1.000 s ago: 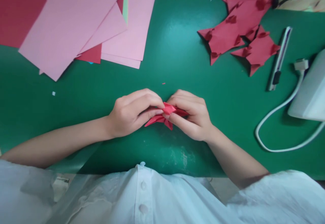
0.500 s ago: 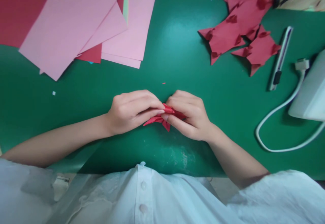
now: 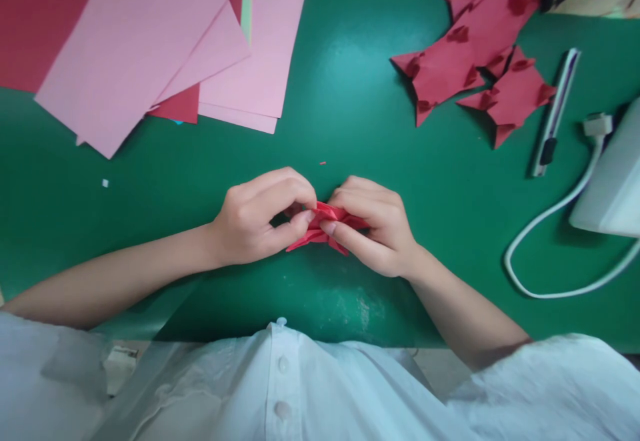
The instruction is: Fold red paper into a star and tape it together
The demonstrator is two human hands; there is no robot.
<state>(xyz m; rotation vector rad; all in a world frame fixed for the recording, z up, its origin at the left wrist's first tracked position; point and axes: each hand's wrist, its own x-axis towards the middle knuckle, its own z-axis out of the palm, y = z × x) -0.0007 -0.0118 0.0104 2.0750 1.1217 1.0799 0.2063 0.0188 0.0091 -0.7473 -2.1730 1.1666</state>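
Note:
A small folded red paper piece [image 3: 320,234] with pointed corners is held between both hands, above the green table top [image 3: 340,141]. My left hand [image 3: 267,217] pinches its upper left edge between thumb and forefinger. From the other side my right hand [image 3: 373,224] grips it, thumb pressed on the front and the other fingers curled behind. Parts of the paper are hidden under the fingers. Several similar folded red paper shapes [image 3: 445,71] lie at the upper right, one smaller shape [image 3: 517,97] among them.
Pink paper sheets [image 3: 145,34] overlap at the upper left with red ones [image 3: 40,21]. On the right lie a utility knife [image 3: 556,114], a white cable [image 3: 515,251] and a white box-like device [image 3: 613,174]. A tiny white scrap [image 3: 105,183] is at the left.
My left thumb and forefinger have shifted left and bent apart more, around the paper's left edge. The folded paper now shows more of its front; my right hand has barely moved.

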